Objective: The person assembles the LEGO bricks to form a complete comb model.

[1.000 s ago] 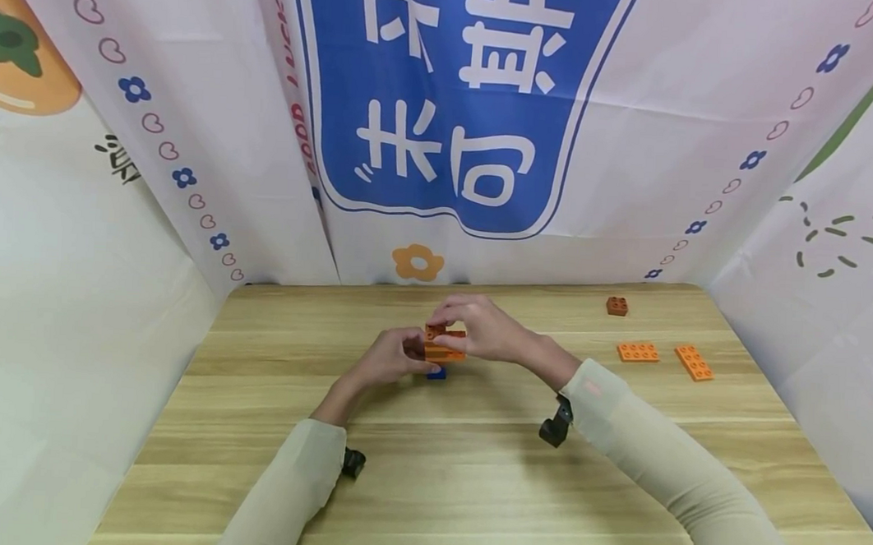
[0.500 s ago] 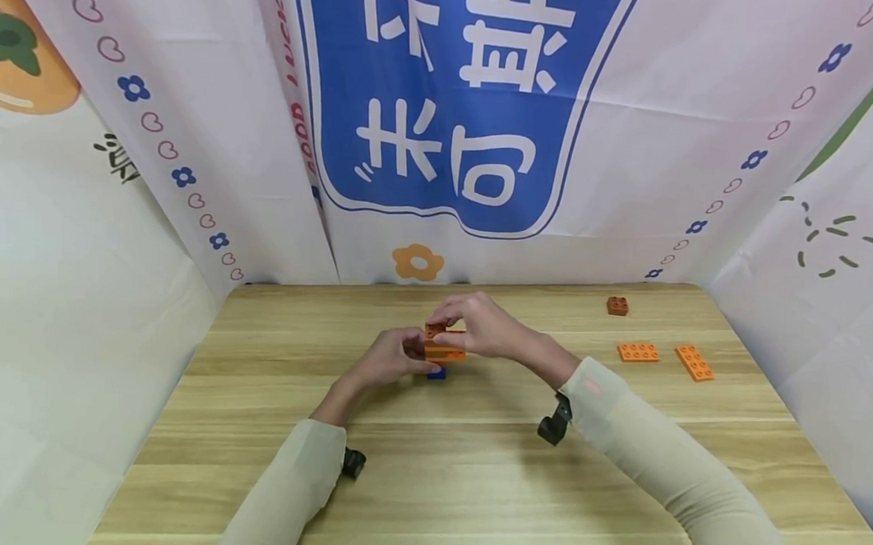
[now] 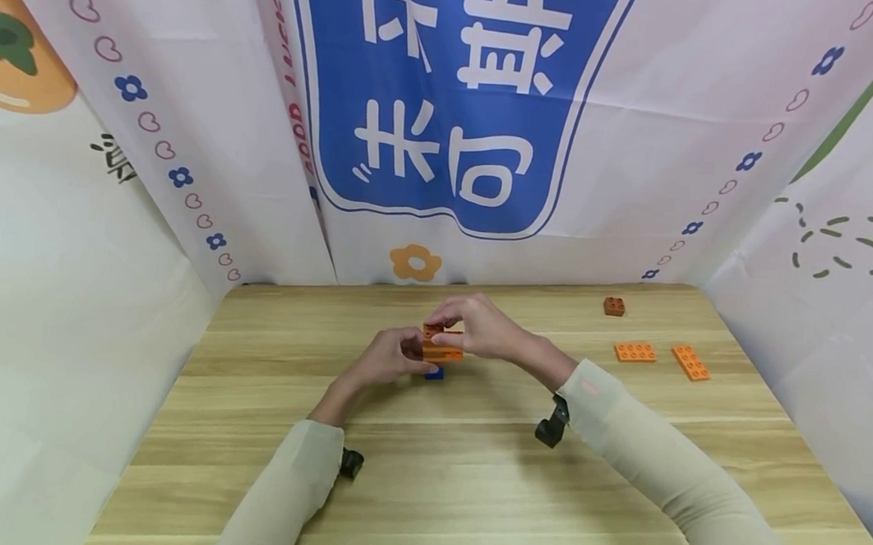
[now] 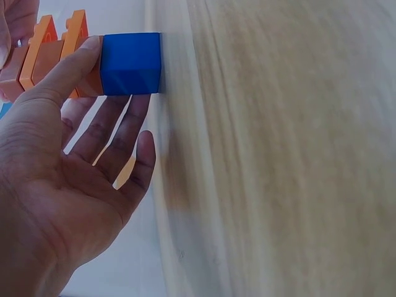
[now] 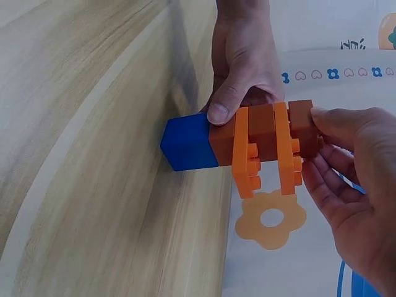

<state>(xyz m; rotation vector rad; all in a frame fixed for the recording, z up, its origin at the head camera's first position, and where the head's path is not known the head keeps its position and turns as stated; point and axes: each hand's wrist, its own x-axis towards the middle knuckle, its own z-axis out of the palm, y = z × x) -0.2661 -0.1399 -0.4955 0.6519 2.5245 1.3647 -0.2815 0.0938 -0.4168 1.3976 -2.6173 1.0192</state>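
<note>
A tower of toy building bricks stands upright on the table, a blue block (image 5: 189, 142) at its foot. Above that, brown bricks (image 5: 262, 133) alternate with two orange plates (image 5: 242, 158) whose studded ends stick out to one side. The left hand (image 3: 388, 356) holds the tower low down, its thumb on the lowest brown brick beside the blue block (image 4: 131, 64). At the top, the right hand (image 3: 481, 328) pinches the uppermost brown brick (image 5: 302, 124) between thumb and fingers. In the head view the hands partly hide the tower.
To the right on the wooden table (image 3: 425, 486) lie two loose orange plates, one crosswise (image 3: 636, 352) and one slanted (image 3: 691, 362). A brown brick (image 3: 614, 306) sits near the back edge. A printed cloth (image 3: 605, 166) hangs behind and at both sides.
The hands and tower keep their places. Only the head view has shifted slightly.
</note>
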